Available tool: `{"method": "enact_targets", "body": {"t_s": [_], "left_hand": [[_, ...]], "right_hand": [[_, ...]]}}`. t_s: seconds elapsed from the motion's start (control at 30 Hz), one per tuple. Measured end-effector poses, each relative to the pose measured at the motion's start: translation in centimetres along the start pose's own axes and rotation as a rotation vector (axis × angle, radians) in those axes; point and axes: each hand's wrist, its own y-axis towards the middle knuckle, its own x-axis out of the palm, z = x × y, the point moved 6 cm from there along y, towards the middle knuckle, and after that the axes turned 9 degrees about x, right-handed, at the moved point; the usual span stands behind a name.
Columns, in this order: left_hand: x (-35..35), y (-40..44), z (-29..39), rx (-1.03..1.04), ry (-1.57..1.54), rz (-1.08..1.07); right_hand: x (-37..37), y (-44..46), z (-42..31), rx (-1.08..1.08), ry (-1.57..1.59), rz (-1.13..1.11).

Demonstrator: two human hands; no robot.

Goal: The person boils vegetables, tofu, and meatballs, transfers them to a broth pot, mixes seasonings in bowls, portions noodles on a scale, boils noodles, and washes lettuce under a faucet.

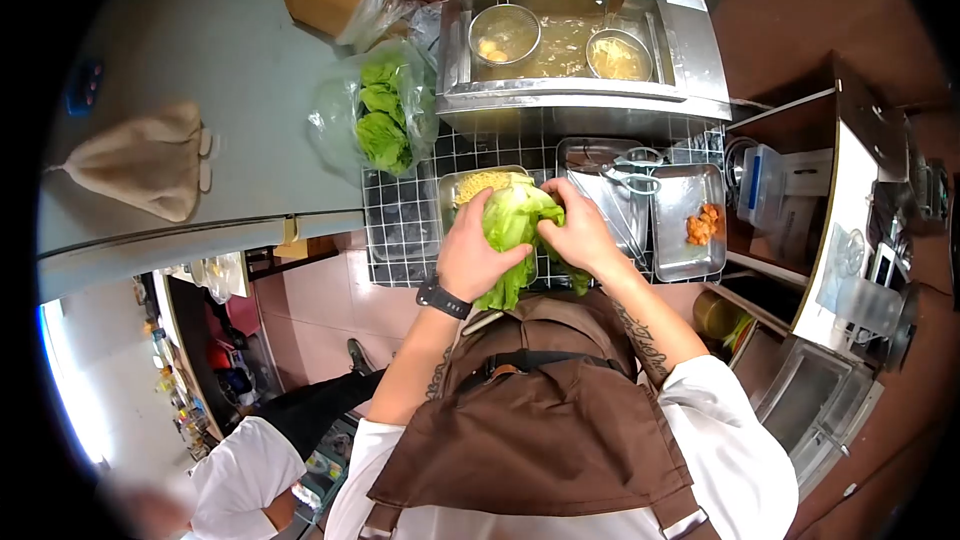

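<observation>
Between my two hands is a green leafy lettuce [512, 212], held up in front of my apron. My left hand [474, 252], with a black watch at the wrist, wraps its left side. My right hand [582, 230] grips the leaves at its right edge, thumb towards the middle. Loose leaf ends hang below the hands. Partly hidden behind the lettuce, a metal tray [448, 202] holds yellow strands that look like noodles. To the right, scissors [634, 178] lie over another metal tray [573, 152]. Beside it a third tray [688, 262] contains reddish-orange pieces [704, 224].
Beyond the wire rack [400, 265] stands a metal vat [560, 90] of liquid with two strainers [505, 35] in it. A plastic bag of lettuce [383, 120] and a glove-like cloth [145, 162] lie on the left counter. Another person [245, 465] is at lower left.
</observation>
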Motion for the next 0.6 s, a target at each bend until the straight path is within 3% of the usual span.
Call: {"method": "enact_targets", "body": {"t_s": [0.07, 0.17, 0.37, 0.47, 0.5, 0.6], "left_hand": [[-0.1, 0.5, 1.0, -0.016, 0.131, -0.045], [-0.2, 1.4, 1.4, -0.153, 0.226, -0.158], [-1.5, 1.7, 0.5, -0.048, 0.296, -0.371], [-3.8, 1.1, -1.7, 0.021, 0.002, -0.391], [-3.2, 0.2, -3.4, -0.148, -0.474, -0.358], [-2.1, -1.7, -4.9, -0.341, -1.285, -0.186]], "right_hand": [[0.6, 0.2, -0.1, -0.091, -0.169, 0.144], [1.1, 0.7, 0.0, -0.14, -0.189, 0.128], [-0.4, 2.1, 1.3, -0.284, -0.549, 0.061], [-3.6, 3.6, 3.9, -0.167, -0.346, 0.096], [-3.9, 3.6, 4.3, -0.081, -0.229, 0.064], [-2.5, 3.2, 5.0, 0.139, 0.143, -0.055]]}}
